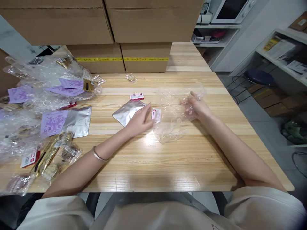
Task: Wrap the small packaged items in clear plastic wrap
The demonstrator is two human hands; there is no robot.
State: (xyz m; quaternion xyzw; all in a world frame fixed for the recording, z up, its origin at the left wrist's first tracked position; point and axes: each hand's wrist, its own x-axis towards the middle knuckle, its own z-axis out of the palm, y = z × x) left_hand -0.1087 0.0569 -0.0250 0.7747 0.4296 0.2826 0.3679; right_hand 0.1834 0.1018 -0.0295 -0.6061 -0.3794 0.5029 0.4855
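My right hand [195, 106] grips the right end of a crumpled clear plastic bag [171, 124] spread over the table, its fingers seen partly through the film. At the bag's left edge is a small white and red card [157, 115]. My left hand [140, 120] has its fingers stretched over a silver foil pouch [126, 111]. The left thumb points at the bag's edge beside the card; whether it touches is unclear. Just behind the pouch is a red and white barcode box [136, 96].
Clear bags [57, 70], purple cards [52, 123], another silver pouch [80, 121] and gold wrappers [48, 156] pile up on the left. Stacked cardboard boxes [144, 22] block the back. A small clear packet [130, 78] lies before them. The wooden table [153, 166] ends at its right edge.
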